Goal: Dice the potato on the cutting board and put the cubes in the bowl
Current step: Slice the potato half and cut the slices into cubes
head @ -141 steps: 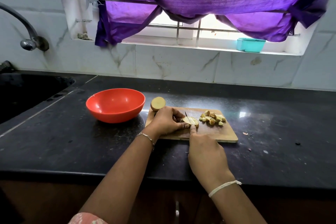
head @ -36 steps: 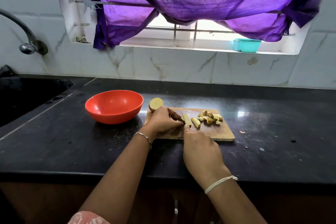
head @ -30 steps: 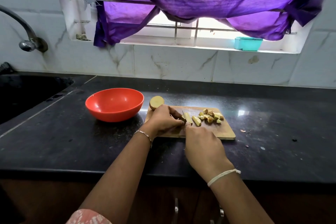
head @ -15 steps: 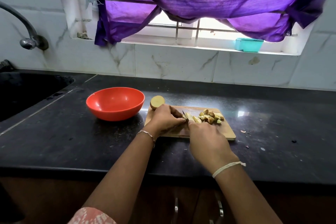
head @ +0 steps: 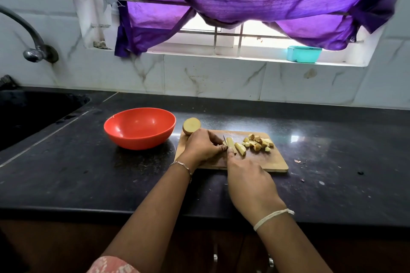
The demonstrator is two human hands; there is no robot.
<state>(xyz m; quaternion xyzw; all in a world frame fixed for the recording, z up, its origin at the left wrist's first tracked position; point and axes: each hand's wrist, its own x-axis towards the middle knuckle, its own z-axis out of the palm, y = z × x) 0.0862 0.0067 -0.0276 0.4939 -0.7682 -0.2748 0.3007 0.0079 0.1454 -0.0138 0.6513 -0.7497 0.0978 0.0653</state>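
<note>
Our left hand (head: pixel 203 147) curls onto a potato strip (head: pixel 230 142) on the board (head: pixel 273 159). Our right hand (head: pixel 250 180), close against it, grips the knife (head: pixel 224 139). Cubes (head: pixel 258 143) lie to the right, and a half potato (head: pixel 191 126) sits beside the bowl (head: pixel 139 127).

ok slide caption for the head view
Left hand steadies a potato strip on the cutting board while the right hand cuts it with a knife.
</note>
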